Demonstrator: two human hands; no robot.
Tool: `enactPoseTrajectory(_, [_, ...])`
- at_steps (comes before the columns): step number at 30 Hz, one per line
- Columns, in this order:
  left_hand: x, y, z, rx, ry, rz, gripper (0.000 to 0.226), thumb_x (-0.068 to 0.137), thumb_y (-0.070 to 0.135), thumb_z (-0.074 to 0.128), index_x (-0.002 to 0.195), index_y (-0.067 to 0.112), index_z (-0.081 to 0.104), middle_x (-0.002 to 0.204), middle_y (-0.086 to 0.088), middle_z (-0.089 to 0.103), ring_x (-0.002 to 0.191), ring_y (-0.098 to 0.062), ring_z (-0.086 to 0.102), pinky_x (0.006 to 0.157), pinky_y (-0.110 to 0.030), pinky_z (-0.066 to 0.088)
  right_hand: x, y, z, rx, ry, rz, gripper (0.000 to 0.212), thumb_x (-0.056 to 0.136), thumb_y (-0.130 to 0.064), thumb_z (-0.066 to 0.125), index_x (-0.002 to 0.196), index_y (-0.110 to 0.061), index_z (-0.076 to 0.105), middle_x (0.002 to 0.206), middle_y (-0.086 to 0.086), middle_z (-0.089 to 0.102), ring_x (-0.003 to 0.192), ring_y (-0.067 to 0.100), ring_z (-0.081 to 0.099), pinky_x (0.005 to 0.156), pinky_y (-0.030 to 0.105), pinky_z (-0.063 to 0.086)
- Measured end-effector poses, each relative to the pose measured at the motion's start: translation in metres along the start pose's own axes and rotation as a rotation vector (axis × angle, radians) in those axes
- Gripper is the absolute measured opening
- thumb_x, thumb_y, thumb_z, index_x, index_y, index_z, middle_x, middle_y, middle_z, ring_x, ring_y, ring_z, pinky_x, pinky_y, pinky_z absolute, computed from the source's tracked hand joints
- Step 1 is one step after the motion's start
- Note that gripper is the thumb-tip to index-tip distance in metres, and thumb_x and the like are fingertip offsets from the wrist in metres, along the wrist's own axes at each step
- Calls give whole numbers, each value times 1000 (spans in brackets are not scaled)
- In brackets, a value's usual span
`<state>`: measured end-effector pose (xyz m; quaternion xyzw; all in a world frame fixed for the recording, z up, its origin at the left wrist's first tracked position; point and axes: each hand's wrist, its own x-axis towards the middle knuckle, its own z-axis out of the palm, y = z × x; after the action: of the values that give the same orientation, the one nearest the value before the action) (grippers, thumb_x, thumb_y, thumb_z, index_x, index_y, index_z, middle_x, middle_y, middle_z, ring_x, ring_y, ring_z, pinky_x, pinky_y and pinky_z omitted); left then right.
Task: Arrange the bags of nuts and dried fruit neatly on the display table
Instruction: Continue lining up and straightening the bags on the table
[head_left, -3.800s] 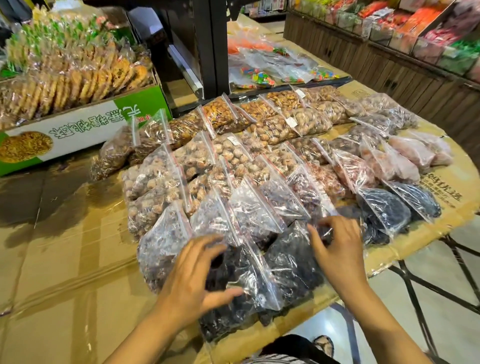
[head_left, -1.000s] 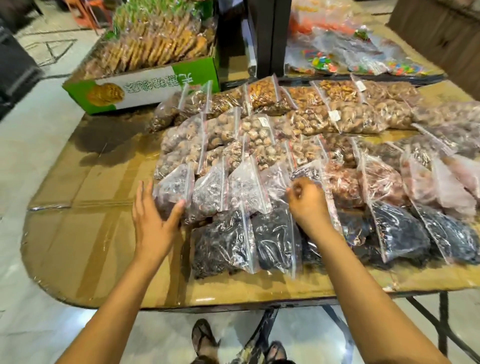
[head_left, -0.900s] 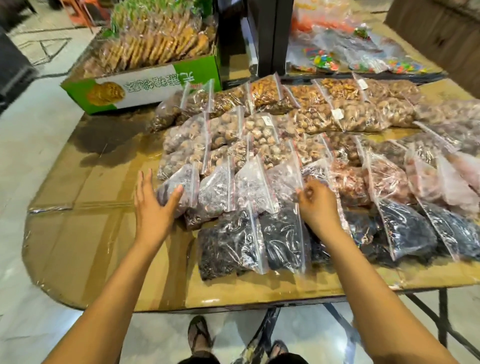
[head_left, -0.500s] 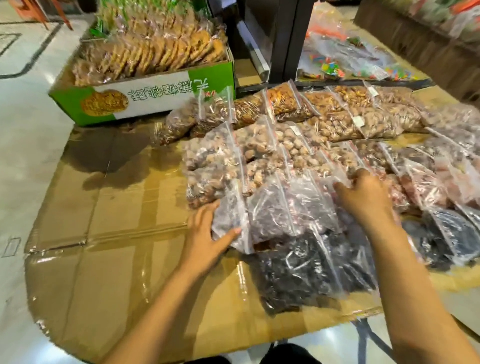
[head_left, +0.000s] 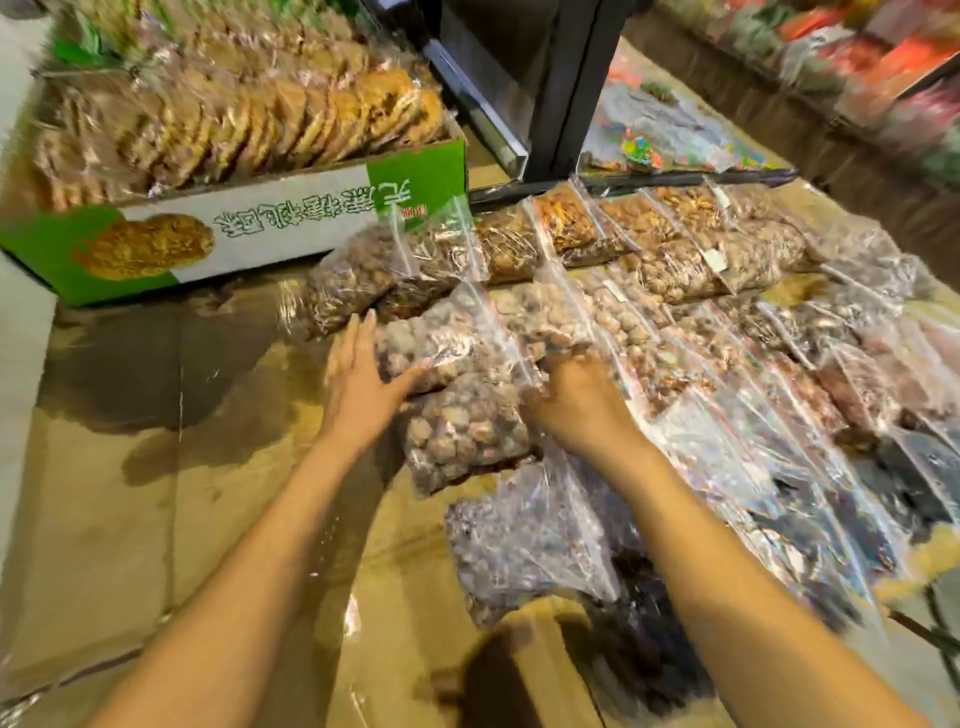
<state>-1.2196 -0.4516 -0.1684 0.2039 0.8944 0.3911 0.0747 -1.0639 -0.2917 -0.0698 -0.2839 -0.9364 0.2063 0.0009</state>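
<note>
Grip of the left hand (head_left: 363, 379) is wide: straight fingers and spread thumb press the left end of a bag of pale nuts (head_left: 457, 338). The right hand (head_left: 574, 402) curls its fingers onto the bag's right end. Most other bags (head_left: 675, 270) lie in overlapping rows, but the near-left ones appear unsettled. The surface (head_left: 156, 467) is taped cardboard and carries a green biscuit box (head_left: 234, 244). Stocked shelves (head_left: 883, 67) stand beyond.

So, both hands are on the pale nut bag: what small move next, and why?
Probably ease the pale nut bag rightward with the left hand to square it with the bag below: it lies askew, flat fingers press its left edge, the right hand grips its other side.
</note>
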Motion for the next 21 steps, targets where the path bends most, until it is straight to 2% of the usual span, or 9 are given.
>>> enactPoseTrajectory(3, [35,-7,0,-4,-172,55,114,59,78,55,151,22,16,157,-5,23,144,-25,21,116,-47,23,16,-7,13,34,-135,133,21,87,-27,55,86,-6,54,95,21,61,92,36,59,66,33,42])
enactPoseTrajectory(5, [49,0,5,-25,-290,85,120,54,80,59,151,25,14,156,-5,26,142,-25,25,114,-47,27,23,-6,20,54,-165,192,20,88,-25,56,74,-12,50,86,18,60,85,32,60,63,31,40])
enactPoseTrajectory(7, [57,9,14,58,-350,117,119,56,78,65,151,27,14,155,-5,25,141,-26,24,114,-46,26,28,-3,23,101,-174,231,22,90,-26,56,78,-8,53,79,12,59,71,26,58,61,34,45])
enactPoseTrajectory(9, [62,16,21,189,-313,134,115,58,77,66,150,28,18,150,-7,30,136,-30,27,112,-47,26,30,-3,24,166,-183,267,21,91,-29,57,84,-10,51,71,4,56,58,20,54,53,33,48])
enactPoseTrajectory(12, [70,13,23,197,-300,143,111,54,82,64,144,25,31,141,-7,42,127,-29,38,106,-49,34,32,-6,28,105,-213,280,20,91,-33,55,90,-13,50,76,2,59,56,15,54,53,31,52])
enactPoseTrajectory(14, [74,7,23,140,-317,152,104,53,81,64,137,24,40,133,-3,48,120,-25,45,100,-48,41,35,-8,30,96,-241,301,20,91,-31,56,90,-11,54,80,2,61,58,16,53,60,32,53])
enactPoseTrajectory(17, [71,-1,23,-85,-302,141,85,53,73,69,124,29,50,118,3,54,107,-20,55,92,-47,48,40,-7,25,240,-252,361,11,87,-19,61,86,-11,54,85,5,60,65,18,55,56,28,47])
enactPoseTrajectory(19, [66,-2,24,-191,-252,170,76,55,68,70,118,31,52,112,5,52,105,-18,54,94,-47,46,39,-7,21,274,-265,354,9,87,-13,60,85,-13,50,90,6,58,73,18,57,54,26,42])
enactPoseTrajectory(21, [61,0,28,-209,-213,211,73,58,66,68,119,29,53,109,7,49,106,-18,51,98,-46,43,34,-7,19,251,-287,323,6,89,-11,54,91,-13,49,92,6,57,77,18,58,57,31,49])
